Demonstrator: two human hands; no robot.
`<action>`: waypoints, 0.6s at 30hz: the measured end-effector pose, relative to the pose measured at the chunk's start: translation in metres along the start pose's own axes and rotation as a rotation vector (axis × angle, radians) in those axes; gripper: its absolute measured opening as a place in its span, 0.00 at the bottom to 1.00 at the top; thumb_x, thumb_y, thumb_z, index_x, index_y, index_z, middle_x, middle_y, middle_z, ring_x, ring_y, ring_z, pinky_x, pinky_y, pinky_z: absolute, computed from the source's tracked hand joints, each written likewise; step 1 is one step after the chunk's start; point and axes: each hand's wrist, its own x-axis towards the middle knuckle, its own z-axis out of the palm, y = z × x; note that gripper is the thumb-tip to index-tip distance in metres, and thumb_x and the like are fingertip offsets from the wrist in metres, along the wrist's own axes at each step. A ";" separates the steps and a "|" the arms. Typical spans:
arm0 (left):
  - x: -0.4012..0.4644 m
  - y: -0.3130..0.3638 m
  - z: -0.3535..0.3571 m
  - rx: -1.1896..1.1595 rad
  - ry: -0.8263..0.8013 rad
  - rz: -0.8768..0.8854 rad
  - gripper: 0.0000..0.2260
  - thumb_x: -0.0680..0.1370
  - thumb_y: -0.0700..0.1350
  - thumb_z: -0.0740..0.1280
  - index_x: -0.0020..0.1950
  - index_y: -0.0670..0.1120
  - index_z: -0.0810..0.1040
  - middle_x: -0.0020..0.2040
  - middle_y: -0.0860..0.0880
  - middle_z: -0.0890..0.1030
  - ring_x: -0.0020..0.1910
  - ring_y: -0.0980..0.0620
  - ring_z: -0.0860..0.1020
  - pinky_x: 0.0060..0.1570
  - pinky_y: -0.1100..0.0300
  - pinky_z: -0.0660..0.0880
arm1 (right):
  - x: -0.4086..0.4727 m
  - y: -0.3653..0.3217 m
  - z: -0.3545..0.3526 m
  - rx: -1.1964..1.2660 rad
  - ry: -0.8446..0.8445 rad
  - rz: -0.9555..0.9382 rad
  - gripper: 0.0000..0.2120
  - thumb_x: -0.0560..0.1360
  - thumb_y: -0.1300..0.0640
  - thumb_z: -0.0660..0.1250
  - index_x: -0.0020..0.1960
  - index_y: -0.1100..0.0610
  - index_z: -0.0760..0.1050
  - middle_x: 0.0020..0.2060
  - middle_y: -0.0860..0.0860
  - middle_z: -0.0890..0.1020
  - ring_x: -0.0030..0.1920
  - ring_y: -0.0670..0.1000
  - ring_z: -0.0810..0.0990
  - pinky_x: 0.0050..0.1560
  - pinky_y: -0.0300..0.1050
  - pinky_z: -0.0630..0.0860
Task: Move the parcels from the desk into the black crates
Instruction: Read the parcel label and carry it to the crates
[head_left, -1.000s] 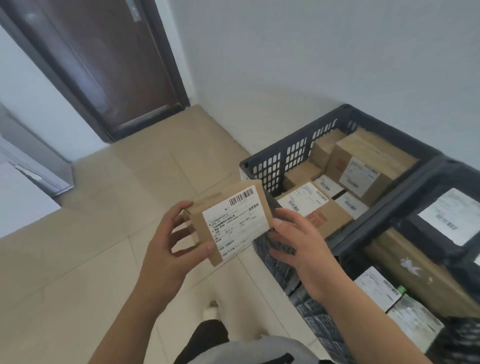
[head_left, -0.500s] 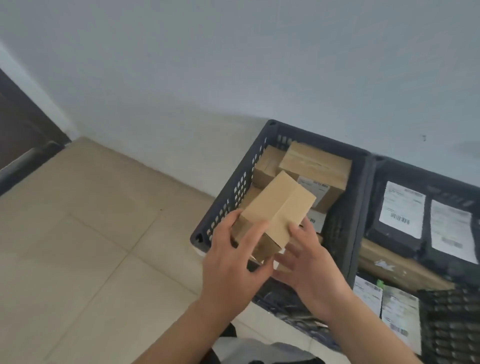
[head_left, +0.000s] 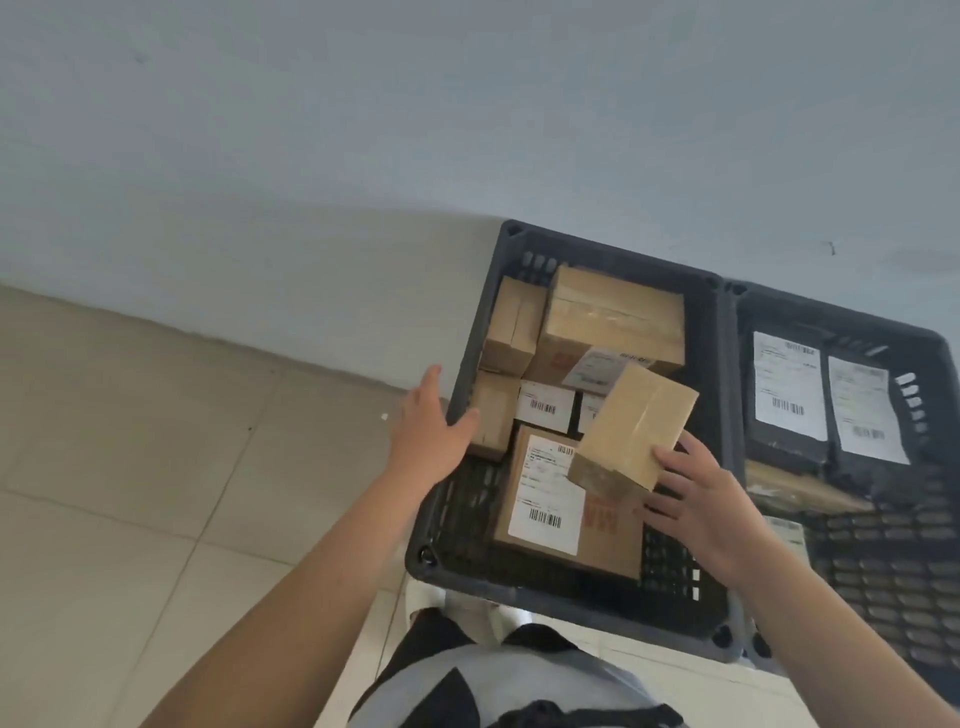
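A small brown cardboard parcel hangs tilted over the left black crate, label side out of sight. My right hand is under its near right edge, fingers spread and straight, fingertips touching the box. My left hand is off the parcel, open, by the crate's left rim with the thumb against it. Inside the left crate lie several brown boxes, among them a large labelled one at the front and a taped one at the back.
The right black crate stands against the left one and holds black mail bags with white labels. Both crates stand against a pale wall. Beige tiled floor stretches to the left. My legs are below the crates' front edge.
My left hand has let go of the parcel and moved left to the crate's rim. The parcel has moved right and further over the crate, now touched only by my right hand's fingers.
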 end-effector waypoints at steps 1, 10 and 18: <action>0.007 0.000 0.005 -0.023 -0.020 -0.025 0.34 0.82 0.53 0.68 0.84 0.54 0.54 0.82 0.47 0.63 0.78 0.42 0.66 0.75 0.42 0.67 | 0.007 0.003 0.003 -0.022 -0.005 0.026 0.37 0.72 0.45 0.74 0.78 0.41 0.65 0.68 0.54 0.79 0.63 0.62 0.80 0.67 0.68 0.75; 0.014 -0.004 0.022 0.332 0.193 0.047 0.09 0.81 0.49 0.68 0.59 0.49 0.76 0.48 0.52 0.79 0.45 0.51 0.79 0.40 0.61 0.73 | 0.103 0.010 0.074 -0.054 -0.210 0.110 0.37 0.76 0.56 0.74 0.79 0.42 0.62 0.66 0.56 0.78 0.61 0.60 0.81 0.55 0.56 0.81; 0.014 -0.006 0.026 0.430 0.241 0.055 0.07 0.82 0.50 0.66 0.57 0.49 0.76 0.44 0.52 0.78 0.41 0.53 0.78 0.42 0.56 0.79 | 0.157 -0.006 0.089 -0.216 -0.363 0.089 0.49 0.70 0.56 0.79 0.83 0.45 0.55 0.61 0.55 0.83 0.52 0.54 0.87 0.56 0.49 0.78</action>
